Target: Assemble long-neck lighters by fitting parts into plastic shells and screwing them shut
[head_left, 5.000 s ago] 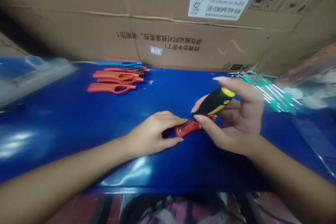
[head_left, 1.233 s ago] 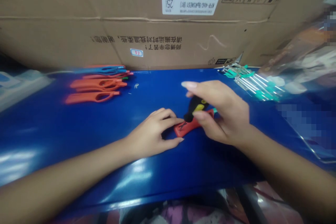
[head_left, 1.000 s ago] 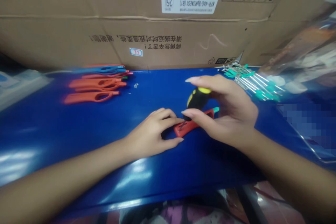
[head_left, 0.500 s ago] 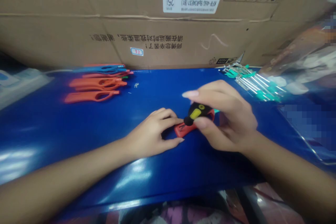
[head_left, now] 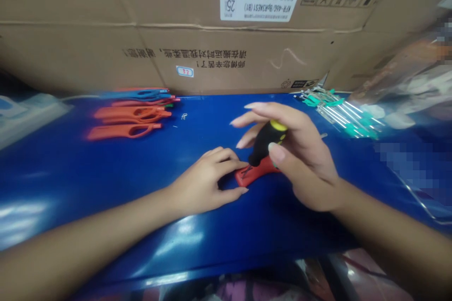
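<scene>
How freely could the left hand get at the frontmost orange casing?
Probably yes: only blue tabletop shows between the left hand and the frontmost orange casing, though the hand would likely have to release the red casing.

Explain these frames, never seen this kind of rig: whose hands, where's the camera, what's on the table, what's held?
There's no machine, just one person's two bare hands. A single camera on their head looks forward and down, so every picture is that view.

The left hand has thumb and forefinger at the end of a red plastic casing. The right hand loosely holds a black-and-yellow screwdriver, pointed down at that casing.

On the blue table lie orange, red and blue casings at left and metal rods with teal parts at right. Behind stands brown cardboard.
</scene>
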### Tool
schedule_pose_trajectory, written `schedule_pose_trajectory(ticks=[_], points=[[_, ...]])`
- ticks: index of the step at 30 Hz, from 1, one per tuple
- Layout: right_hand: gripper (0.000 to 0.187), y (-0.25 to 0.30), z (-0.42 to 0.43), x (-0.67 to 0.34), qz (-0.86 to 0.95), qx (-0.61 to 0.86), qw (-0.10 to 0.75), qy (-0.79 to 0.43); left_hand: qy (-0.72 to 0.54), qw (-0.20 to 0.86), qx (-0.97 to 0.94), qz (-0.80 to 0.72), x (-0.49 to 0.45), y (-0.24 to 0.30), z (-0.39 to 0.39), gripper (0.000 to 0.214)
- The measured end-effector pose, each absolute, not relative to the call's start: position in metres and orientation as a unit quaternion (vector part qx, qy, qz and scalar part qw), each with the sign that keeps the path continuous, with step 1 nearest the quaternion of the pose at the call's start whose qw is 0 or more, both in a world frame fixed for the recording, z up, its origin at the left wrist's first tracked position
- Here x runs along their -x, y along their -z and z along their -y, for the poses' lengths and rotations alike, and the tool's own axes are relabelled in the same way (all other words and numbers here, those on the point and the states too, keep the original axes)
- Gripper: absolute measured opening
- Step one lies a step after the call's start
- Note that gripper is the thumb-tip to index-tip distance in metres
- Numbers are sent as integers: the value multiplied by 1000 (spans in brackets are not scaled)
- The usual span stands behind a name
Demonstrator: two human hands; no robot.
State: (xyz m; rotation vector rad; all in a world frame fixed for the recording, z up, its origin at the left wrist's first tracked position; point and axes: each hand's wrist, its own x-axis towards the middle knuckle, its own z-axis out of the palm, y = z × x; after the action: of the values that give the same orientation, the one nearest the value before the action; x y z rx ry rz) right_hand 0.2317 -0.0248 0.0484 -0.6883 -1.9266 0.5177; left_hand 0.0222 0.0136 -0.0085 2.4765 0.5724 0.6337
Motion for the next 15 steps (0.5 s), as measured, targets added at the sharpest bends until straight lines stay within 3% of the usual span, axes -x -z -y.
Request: schedule_pose_trajectory(ticks=[3,8,13,15], points=[[47,-50,28,-231,791,278,483,-252,-232,263,-911,-216,-22,7,-13,33],[47,-53,24,-235,829,245,499,-56,-221,289,-906,-217,-23,6,-14,26],[44,-58,24,-235,822,267,466,-192,-230,269,-910,-217,-23,8,-14,37],[38,-57,24,-235,820,263,488,-143,-236,270,-908,-215,-23,8,-14,33]])
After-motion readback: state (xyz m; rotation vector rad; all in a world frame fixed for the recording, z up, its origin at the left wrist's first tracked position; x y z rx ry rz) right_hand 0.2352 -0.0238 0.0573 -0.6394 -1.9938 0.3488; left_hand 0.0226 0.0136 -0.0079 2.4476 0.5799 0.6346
